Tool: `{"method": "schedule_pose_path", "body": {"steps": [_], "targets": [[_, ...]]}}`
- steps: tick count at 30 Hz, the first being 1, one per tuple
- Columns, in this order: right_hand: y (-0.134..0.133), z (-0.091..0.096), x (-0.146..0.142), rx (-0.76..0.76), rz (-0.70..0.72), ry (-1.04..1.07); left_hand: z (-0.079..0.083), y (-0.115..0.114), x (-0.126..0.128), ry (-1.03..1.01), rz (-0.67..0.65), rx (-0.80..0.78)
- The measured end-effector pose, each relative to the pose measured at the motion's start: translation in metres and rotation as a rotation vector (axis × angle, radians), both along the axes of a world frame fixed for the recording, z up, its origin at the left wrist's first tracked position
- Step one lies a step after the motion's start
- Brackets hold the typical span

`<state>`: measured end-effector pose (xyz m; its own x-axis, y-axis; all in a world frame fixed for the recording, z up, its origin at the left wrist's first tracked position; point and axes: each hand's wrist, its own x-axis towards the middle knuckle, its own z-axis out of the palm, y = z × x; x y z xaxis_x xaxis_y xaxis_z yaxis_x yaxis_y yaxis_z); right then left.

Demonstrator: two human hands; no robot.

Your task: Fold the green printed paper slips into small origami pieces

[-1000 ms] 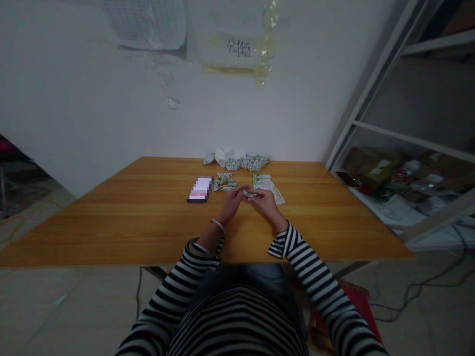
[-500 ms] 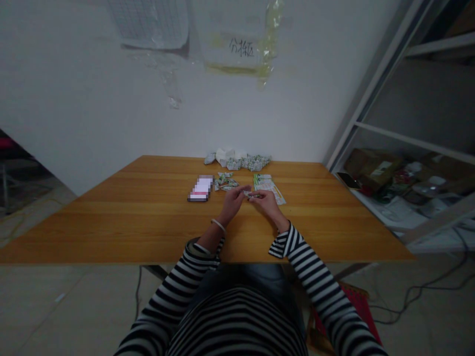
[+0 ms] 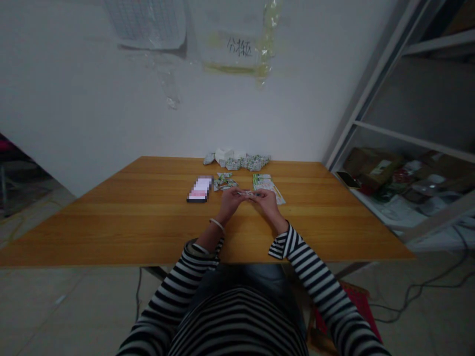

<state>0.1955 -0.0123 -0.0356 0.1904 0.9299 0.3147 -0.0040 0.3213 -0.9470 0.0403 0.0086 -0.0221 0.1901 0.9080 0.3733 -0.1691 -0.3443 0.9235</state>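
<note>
Between my two hands, above the middle of the wooden table (image 3: 148, 232), is a small, pale printed packet (image 3: 245, 193), held level. My left hand (image 3: 230, 201) pinches one end of it and my right hand (image 3: 267, 201) the other, with fingers closed. The fingers cover much of the packet, and its contents cannot be made out. Just beyond my left hand lies a little pile of green and white printed packets (image 3: 224, 182). A flat green and white printed bag (image 3: 272, 189) lies behind my right hand.
A phone (image 3: 200, 189) with a lit, blurred screen rests left of the pile. Crumpled printed paper (image 3: 245, 161) lines the table's back edge against the wall. At the right stands a shelf with cardboard boxes (image 3: 378, 168) and a dark phone (image 3: 348, 179). Cables cross the floor.
My left fingers have come down from a raised position onto the packet, and it is now stretched level between both hands. The things on the table lie as before.
</note>
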Motion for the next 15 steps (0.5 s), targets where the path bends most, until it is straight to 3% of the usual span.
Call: {"method": "schedule_pose_path", "body": {"steps": [7,15], "targets": [[-0.0039,0.0000,-0.0076,-0.019,0.052,0.171,-0.0018,-0.0015,0.0000,-0.005,0.051,-0.028],[-0.0016,-0.0030,-0.0098,-0.015,0.078,0.127,-0.0059,0.0036,-0.0027,0.117,0.129,-0.009]]}}
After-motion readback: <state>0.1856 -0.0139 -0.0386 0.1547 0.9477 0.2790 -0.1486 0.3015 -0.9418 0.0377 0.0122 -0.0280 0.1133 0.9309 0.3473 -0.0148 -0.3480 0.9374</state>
